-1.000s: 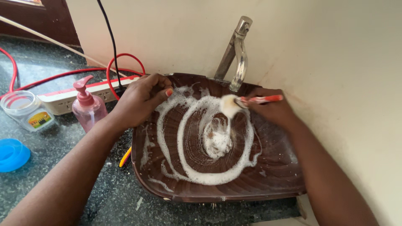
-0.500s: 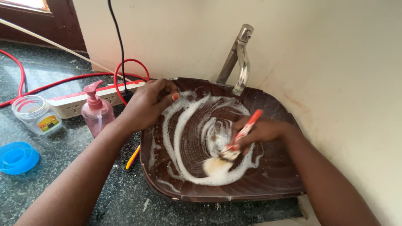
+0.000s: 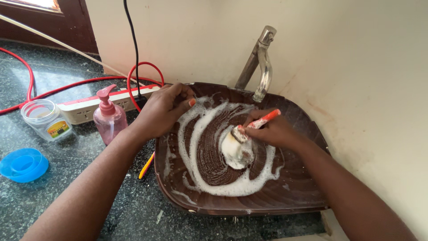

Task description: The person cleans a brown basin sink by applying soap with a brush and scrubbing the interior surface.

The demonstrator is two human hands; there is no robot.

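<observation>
A dark brown ribbed sink basin [image 3: 294, 196] sits on the counter, streaked with rings of white foam [image 3: 214, 187]. My right hand [image 3: 274, 131] grips an orange-handled brush [image 3: 263, 120] whose foamy white head [image 3: 235, 147] presses on the middle of the basin. My left hand [image 3: 162, 109] rests on the basin's back left rim, fingers curled over the edge. A metal tap [image 3: 263, 62] rises behind the basin.
On the dark granite counter [image 3: 53, 196] to the left stand a pink pump bottle [image 3: 109, 118], a clear jar [image 3: 44, 120], a blue lid [image 3: 22, 164] and a white power strip [image 3: 84, 107] with red and black cables. An orange-yellow stick [image 3: 146, 165] lies by the basin. A cream wall [image 3: 356, 67] lies behind.
My right hand has swept the brush around the basin, from the back right near the tap to the front, and now to the middle. My left hand has stayed on the rim.
</observation>
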